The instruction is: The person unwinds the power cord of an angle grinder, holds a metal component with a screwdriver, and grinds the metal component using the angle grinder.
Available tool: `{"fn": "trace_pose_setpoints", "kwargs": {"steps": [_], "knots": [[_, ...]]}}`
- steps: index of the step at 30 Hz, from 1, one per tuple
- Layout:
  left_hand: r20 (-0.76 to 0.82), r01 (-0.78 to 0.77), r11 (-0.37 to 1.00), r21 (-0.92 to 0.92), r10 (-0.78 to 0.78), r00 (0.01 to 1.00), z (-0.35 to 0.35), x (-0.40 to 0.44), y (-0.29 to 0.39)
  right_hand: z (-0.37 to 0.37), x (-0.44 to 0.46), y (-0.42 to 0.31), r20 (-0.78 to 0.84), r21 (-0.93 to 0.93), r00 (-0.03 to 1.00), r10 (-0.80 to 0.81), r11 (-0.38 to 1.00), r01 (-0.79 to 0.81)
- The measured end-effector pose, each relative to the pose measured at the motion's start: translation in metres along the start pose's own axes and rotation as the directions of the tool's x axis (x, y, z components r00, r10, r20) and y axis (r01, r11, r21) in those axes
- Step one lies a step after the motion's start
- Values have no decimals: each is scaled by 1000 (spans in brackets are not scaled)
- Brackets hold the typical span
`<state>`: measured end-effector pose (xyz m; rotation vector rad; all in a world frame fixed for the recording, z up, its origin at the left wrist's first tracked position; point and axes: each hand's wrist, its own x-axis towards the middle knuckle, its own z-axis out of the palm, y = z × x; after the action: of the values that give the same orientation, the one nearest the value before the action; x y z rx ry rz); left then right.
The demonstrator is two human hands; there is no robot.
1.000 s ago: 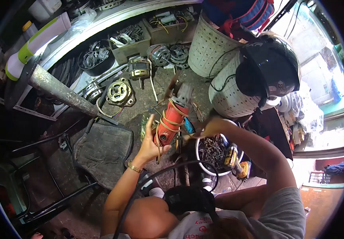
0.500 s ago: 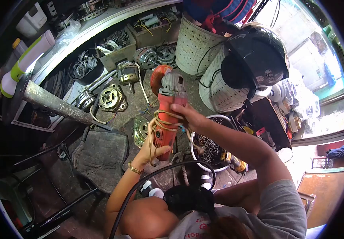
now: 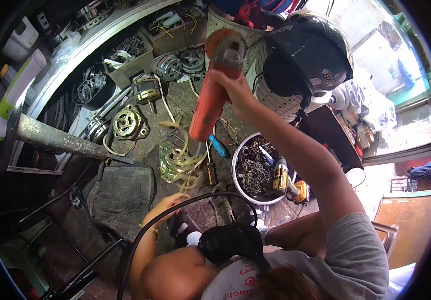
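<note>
My right hand (image 3: 234,89) is wrapped round the neck of a red angle grinder (image 3: 208,109), held up above the floor with its orange disc end (image 3: 220,41) pointing away from me. Below the grinder, loose loops of its yellowish power cord (image 3: 187,164) hang blurred in the air. They trail down to my left hand (image 3: 167,204), low on the left, whose fingers are closed on the cord, though motion softens them. Beneath the cord lies a greenish-gold metal motor cover (image 3: 169,169). A screwdriver (image 3: 212,172) and a blue-handled tool (image 3: 217,146) are on the floor.
A white basin (image 3: 236,175) of screws sits right, with a yellow cordless drill (image 3: 281,178) at its edge. Motors (image 3: 146,90) and motor parts (image 3: 127,122) lie ahead. A black helmet (image 3: 308,55) rests on perforated baskets. A dark padded seat (image 3: 120,197) stands left.
The grinder has risen and moved away from me in my right hand. My left hand has left its body and dropped lower left; the cord, wrapped round it before, now hangs loose.
</note>
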<state>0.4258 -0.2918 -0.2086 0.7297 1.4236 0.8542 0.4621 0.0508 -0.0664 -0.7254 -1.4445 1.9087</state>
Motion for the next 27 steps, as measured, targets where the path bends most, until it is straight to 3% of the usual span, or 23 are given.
{"fn": "trace_pose_setpoints", "kwargs": {"steps": [1,3,4,5,7,8,9,11,12,14,15,16,17,19,21,23,24,25,27], "knots": [[1,7,1000,-4,-7,1000,-6,-12,4,-5,7,-5,27,-21,1000,-11,1000,12],[-158,56,975,-213,-91,983,-35,-27,19,-6,20,-9,59,-34,998,-36,999,38],[-432,-138,972,-190,43,901,-51,-18,17,-8,22,-9,142,-155,989,-45,986,67],[-670,-312,943,-117,157,726,-65,-6,18,-8,22,-7,228,-273,973,-38,957,101],[-842,-391,876,282,421,338,-89,24,45,9,12,9,227,-277,974,-7,958,71],[-788,-400,865,303,463,406,-80,33,83,21,7,20,223,-278,975,17,960,46],[-730,-407,856,319,496,470,-59,41,118,36,4,33,212,-316,975,-66,940,132],[-534,-552,789,271,600,595,-50,76,111,64,-11,44,199,-344,968,-154,914,216],[-528,-551,786,280,605,596,-48,78,122,78,-22,36,213,-328,966,-148,920,214],[-632,-573,817,-64,412,657,-43,71,138,98,-17,58,342,-320,924,-172,903,287],[-696,-639,768,-29,443,564,-43,73,132,104,-9,63,451,-314,869,-205,875,369],[-706,-636,766,-91,401,583,-50,74,119,94,8,60,669,-323,743,-1,901,291],[-714,-631,761,-154,356,603,-55,69,106,84,32,60,703,-421,669,240,899,120],[-756,-663,695,-277,269,597,-57,55,98,53,84,92,636,-530,766,88,771,352],[-732,-614,721,-320,224,644,-66,49,82,36,105,140,583,-699,812,16,520,492],[-727,-583,743,-330,194,659,-70,47,71,47,87,180,501,-810,865,3,354,468],[-720,-551,757,-350,158,675,-69,44,63,57,75,186,357,-902,932,58,280,328],[-718,-544,762,-350,155,679,-67,40,60,56,87,224,372,-925,920,120,135,356],[-714,-530,763,-370,132,688,-64,33,62,52,96,278,337,-941,929,151,16,339]]}}
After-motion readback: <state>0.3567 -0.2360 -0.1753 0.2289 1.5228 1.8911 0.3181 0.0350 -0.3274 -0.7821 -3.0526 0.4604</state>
